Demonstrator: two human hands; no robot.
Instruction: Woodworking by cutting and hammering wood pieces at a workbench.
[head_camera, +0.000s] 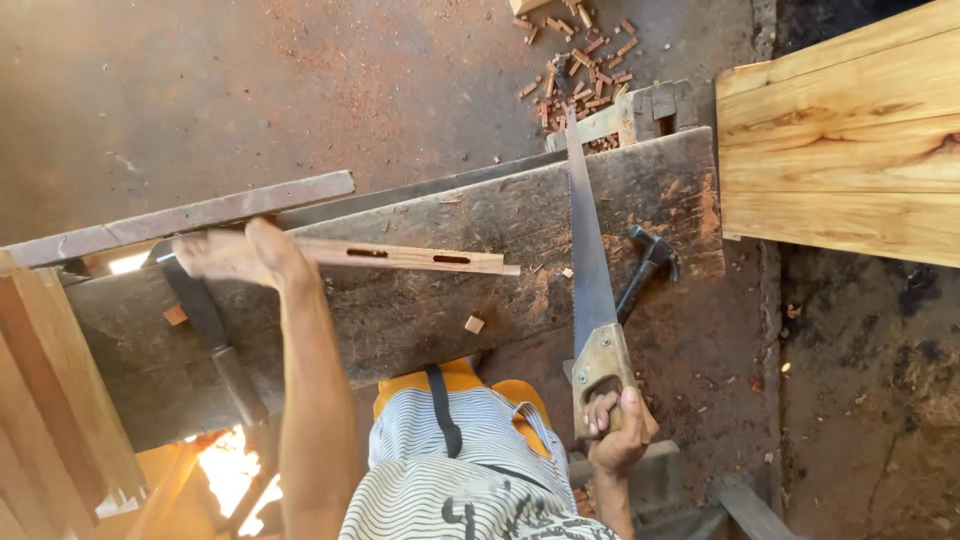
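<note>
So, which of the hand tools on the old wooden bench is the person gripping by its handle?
The long steel handsaw with wooden handle, gripped by the right hand. The black hammer lies untouched beside its blade.

Landmark: workbench (420, 310)
Slotted strip (410, 257): on bench, lengthwise, left hand (240, 255) on its left end
Handsaw (592, 290): across bench's right part, handle off near edge in right hand (620, 430)
Hammer (648, 270): on bench, just right of saw
Chisel (215, 340): on bench, left end
Planks (845, 140): right of bench
Offcuts (580, 65): floor beyond bench
</note>
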